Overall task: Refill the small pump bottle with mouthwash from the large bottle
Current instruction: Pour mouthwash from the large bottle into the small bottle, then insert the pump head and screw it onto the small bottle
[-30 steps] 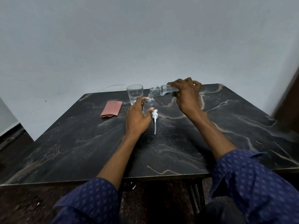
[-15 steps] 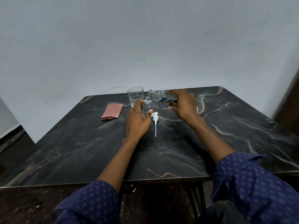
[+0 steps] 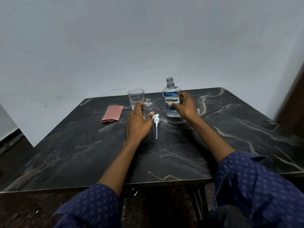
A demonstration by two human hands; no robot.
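Small bottle (image 3: pixel 147 108): clear, upright, uncapped. Pump (image 3: pixel 156 122): white, lying flat just at its 4 o'clock, tube toward 6. Big bottle (image 3: pixel 171 98): clear, blue label, upright, cap off, at small bottle's 3 o'clock.

Small bottle (image 3: pixel 147 108) upright on table (image 3: pixel 230 137), between left hand's (image 3: pixel 137 124) fingers and thumb. Glass (image 3: pixel 135 98) just behind-left of it. Cloth (image 3: pixel 112 113) farther left. Pump (image 3: pixel 156 123) lying just right of left hand. Large bottle (image 3: pixel 171 99) upright to right, in right hand (image 3: pixel 185 106).
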